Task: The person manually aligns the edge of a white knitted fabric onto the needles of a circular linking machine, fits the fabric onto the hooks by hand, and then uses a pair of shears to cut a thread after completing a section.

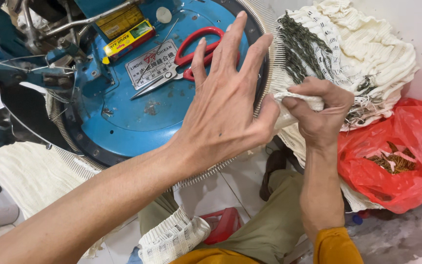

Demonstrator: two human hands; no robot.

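Right, your left hand point(223, 105) is spread flat, fingers apart, gripping nothing, laid over the rim of the blue circular linking machine point(137, 117) just where the ring of fine needle points point(269, 58) runs past. Your right hand point(318, 115) is pinched shut on the edge of a cream knitted panel point(296, 102), holding it tight against your left thumb and right at the points.

So the cream edge sits at the dial's right side, and from here it looks partly fed on: fabric with a dark green waste band point(301, 41) already hangs off the points further round, while the bit in your fingers is not yet seated, as far as I can judge. How many stitches are on I cannot tell.

More cream knitwear point(367, 54) is heaped behind your right hand, another piece drapes off the dial's left point(30, 176), and one lies over your knee point(172, 237). Red-handled scissors point(191, 54) rest untouched on the blue plate. A red plastic bag point(401, 161) with yarn scraps sits by the wall.
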